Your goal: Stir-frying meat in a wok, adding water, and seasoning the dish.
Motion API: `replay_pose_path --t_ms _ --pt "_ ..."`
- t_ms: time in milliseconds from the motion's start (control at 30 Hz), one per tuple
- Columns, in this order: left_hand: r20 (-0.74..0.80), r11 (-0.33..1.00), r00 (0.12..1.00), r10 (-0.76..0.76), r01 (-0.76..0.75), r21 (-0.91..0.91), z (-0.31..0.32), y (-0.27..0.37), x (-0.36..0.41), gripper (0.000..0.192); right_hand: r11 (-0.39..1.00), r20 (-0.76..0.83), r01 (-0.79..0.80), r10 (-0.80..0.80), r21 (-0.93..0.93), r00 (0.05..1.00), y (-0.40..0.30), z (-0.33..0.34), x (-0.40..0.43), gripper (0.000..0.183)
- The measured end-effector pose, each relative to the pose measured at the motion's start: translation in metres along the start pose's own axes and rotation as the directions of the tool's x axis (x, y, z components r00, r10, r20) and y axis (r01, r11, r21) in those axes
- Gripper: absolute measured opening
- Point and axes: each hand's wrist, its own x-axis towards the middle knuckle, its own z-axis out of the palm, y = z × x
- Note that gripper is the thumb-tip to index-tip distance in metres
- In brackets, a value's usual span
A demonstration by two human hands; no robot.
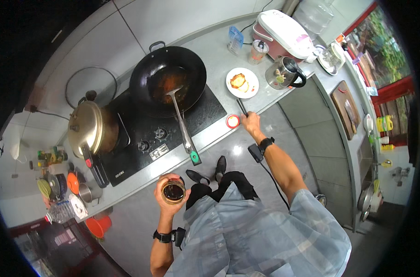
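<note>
My left hand (pixel 165 204) holds an uncapped glass jar (pixel 173 192) with dark contents, in front of the counter. My right hand (pixel 252 122) grips dark chopsticks (pixel 242 106) at the counter edge, their tips near a white plate (pixel 232 91) that bears browned pieces of food (pixel 239 82). A red-rimmed jar lid (pixel 233 121) lies beside that hand. To the left a black wok (pixel 144 72) rests on the cooktop, with reddish-brown oily residue inside. A metal spatula (pixel 182 126) leans in it, its green-tipped handle reaching over the counter edge.
A pressure cooker (pixel 88 128) stands left on the black cooktop (pixel 127 169). Behind the plate are a glass kettle (pixel 281 74), a lidded cup (pixel 257 52), a blue pouch (pixel 235 39) and a pink-and-white rice cooker (pixel 282 34). A cutting board with a knife (pixel 343 104) lies on the right counter.
</note>
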Motion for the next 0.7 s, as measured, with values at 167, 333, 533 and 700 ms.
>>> replay_pose_path --t_ms 167,333,533,700 --pt "0.013 0.999 1.0 0.008 -0.007 -0.042 -0.023 -0.001 0.01 0.068 0.997 -0.054 0.074 -0.075 -0.015 0.996 -0.029 -0.067 -0.028 0.048" --pt "-0.026 1.0 1.0 0.003 -0.002 0.017 -0.039 0.006 0.024 0.067 0.956 -0.18 0.198 -0.161 0.217 0.971 -0.079 -0.145 0.004 0.057" --pt "-0.081 1.0 0.997 -0.006 0.008 0.028 -0.02 0.039 0.055 0.071 0.859 -0.096 0.281 -0.266 0.427 0.959 -0.093 -0.14 0.076 0.042" --pt "-0.169 0.993 0.979 -0.109 0.113 0.015 0.024 0.055 0.076 0.075 0.888 0.122 0.318 -0.374 0.331 0.919 -0.075 -0.104 0.122 0.029"
